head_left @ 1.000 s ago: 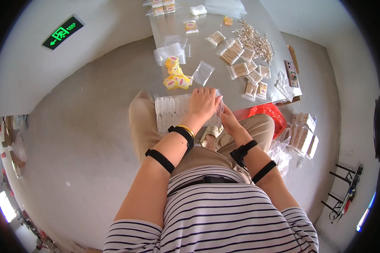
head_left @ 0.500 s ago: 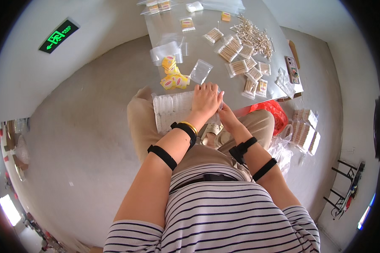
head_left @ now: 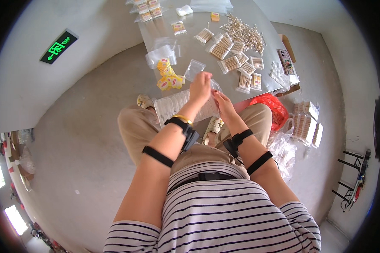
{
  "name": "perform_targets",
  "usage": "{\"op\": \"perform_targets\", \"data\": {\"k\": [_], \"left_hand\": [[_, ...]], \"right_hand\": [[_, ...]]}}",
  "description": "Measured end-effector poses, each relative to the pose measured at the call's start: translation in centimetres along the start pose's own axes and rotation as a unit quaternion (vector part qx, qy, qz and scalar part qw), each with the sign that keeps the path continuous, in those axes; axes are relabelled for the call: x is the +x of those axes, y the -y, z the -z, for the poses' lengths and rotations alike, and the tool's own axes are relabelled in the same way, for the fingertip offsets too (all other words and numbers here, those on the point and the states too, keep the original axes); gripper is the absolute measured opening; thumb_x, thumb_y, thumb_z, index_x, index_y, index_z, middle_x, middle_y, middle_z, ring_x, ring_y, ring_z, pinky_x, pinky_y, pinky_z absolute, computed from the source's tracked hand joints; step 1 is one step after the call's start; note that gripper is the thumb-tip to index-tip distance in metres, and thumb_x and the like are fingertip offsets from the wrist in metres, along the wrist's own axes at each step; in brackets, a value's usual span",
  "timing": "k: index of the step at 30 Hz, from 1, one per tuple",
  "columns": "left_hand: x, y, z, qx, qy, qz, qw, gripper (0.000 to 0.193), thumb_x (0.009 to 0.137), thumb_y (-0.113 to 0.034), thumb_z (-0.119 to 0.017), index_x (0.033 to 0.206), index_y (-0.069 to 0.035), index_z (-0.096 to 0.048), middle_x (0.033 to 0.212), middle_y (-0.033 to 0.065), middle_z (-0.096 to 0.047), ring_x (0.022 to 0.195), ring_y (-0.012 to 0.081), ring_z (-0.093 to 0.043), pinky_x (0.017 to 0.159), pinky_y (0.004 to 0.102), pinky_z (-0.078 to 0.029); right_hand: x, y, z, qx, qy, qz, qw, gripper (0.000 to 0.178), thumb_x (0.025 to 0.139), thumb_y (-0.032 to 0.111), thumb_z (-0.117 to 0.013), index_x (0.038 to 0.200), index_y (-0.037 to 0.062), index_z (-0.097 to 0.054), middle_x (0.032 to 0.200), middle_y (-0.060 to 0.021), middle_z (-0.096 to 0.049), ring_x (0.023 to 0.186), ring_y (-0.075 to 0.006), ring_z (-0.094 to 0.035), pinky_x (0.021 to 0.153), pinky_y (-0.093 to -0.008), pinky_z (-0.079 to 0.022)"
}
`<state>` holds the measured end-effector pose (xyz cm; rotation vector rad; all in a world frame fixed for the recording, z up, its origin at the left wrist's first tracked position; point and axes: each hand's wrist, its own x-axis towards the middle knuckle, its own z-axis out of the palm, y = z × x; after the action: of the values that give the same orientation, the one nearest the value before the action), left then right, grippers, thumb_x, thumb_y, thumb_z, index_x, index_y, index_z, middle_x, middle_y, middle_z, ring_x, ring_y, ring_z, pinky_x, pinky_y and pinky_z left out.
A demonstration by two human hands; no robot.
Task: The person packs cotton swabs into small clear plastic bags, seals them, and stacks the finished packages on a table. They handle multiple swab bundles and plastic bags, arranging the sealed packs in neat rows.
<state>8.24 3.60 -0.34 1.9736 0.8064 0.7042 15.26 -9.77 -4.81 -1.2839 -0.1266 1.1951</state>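
Observation:
Over the near table edge my left hand (head_left: 201, 88) is closed with the fingertips curled in; what they grip, if anything, is hidden. Just to its right, my right hand (head_left: 224, 104) pinches a clear plastic bag (head_left: 215, 85) whose film shows between the two hands. Below both hands lies a clear plastic tray (head_left: 166, 109) with ribbed compartments, partly covered by my left wrist. Another small clear zip bag (head_left: 194, 68) rests flat on the table beyond my left hand. Yellow-and-white printed cards (head_left: 169, 80) lie in a loose pile left of it.
Bundles of cotton swabs (head_left: 231, 64) and a heap of loose swabs (head_left: 245, 33) cover the table's right part. Flat clear bags (head_left: 162, 55) and filled packs (head_left: 150, 12) lie left. A phone (head_left: 285, 62) lies at the right edge; a red bag (head_left: 270, 109) stands below.
My left hand has risen off the right hand and curled closed, uncovering clear film between them. The head view has shifted slightly, and my left foot now shows beside the tray.

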Motion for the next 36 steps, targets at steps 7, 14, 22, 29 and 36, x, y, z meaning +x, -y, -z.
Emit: {"op": "perform_targets", "data": {"k": [7, 14, 22, 29, 36], "left_hand": [[-7.7, 8.1, 14.1, -0.009, -0.191, 0.084, 0.978, 0.035, 0.104, -0.034, -0.058, 0.118, -0.003, -0.061, 0.112, 0.0124, -0.065, 0.11, 0.0256, -0.063, 0.092, 0.038, -0.05], [-13.4, 8.2, 14.4, -0.23, -0.02, 0.399, 0.887, 0.058, 0.099, -0.052, -0.063, 0.121, 0.001, -0.059, 0.112, 0.007, -0.062, 0.104, 0.0153, -0.057, 0.094, 0.031, -0.044], [-13.8, 7.9, 14.1, -0.202, -0.085, 0.351, 0.911, 0.049, 0.096, -0.037, -0.073, 0.122, 0.003, -0.065, 0.11, 0.0049, -0.068, 0.096, 0.0115, -0.059, 0.086, 0.0268, -0.046], [-15.0, 7.5, 14.3, -0.269, -0.048, 0.29, 0.917, 0.048, 0.1, -0.017, -0.067, 0.142, 0.003, -0.053, 0.128, 0.0066, -0.065, 0.113, 0.0133, -0.059, 0.1, 0.0277, -0.045], [-15.3, 7.6, 13.2, -0.303, 0.029, 0.298, 0.905, 0.077, 0.097, -0.023, -0.071, 0.158, -0.012, -0.026, 0.149, 0.0062, -0.048, 0.135, 0.0204, -0.047, 0.11, 0.04, -0.04]], "right_hand": [[-1.9, 2.8, -2.4, -0.024, -0.044, -0.033, 0.998, 0.037, 0.11, 0.035, -0.049, 0.134, 0.0143, -0.068, 0.11, 0.0009, -0.07, 0.093, -0.0097, -0.061, 0.08, -0.0281, -0.05], [1.5, -1.3, 1.3, -0.041, -0.053, 0.003, 0.998, 0.028, 0.104, 0.031, -0.062, 0.121, 0.0122, -0.073, 0.105, 0.0074, -0.069, 0.09, -0.0041, -0.058, 0.078, -0.023, -0.046], [1.5, -1.4, 0.1, 0.006, -0.122, 0.015, 0.992, 0.028, 0.103, 0.027, -0.065, 0.117, 0.0044, -0.074, 0.097, 0.0026, -0.071, 0.083, -0.009, -0.063, 0.076, -0.0248, -0.05], [1.0, -0.4, 0.5, 0.057, -0.096, -0.01, 0.994, 0.027, 0.104, 0.024, -0.063, 0.121, 0.0048, -0.07, 0.106, -0.001, -0.072, 0.091, -0.0125, -0.067, 0.082, -0.0277, -0.053], [1.6, -1.2, 0.6, 0.072, -0.109, -0.012, 0.991, 0.027, 0.104, 0.024, -0.062, 0.123, 0.0057, -0.068, 0.109, -0.001, -0.072, 0.097, -0.013, -0.066, 0.087, -0.0288, -0.054]]}}
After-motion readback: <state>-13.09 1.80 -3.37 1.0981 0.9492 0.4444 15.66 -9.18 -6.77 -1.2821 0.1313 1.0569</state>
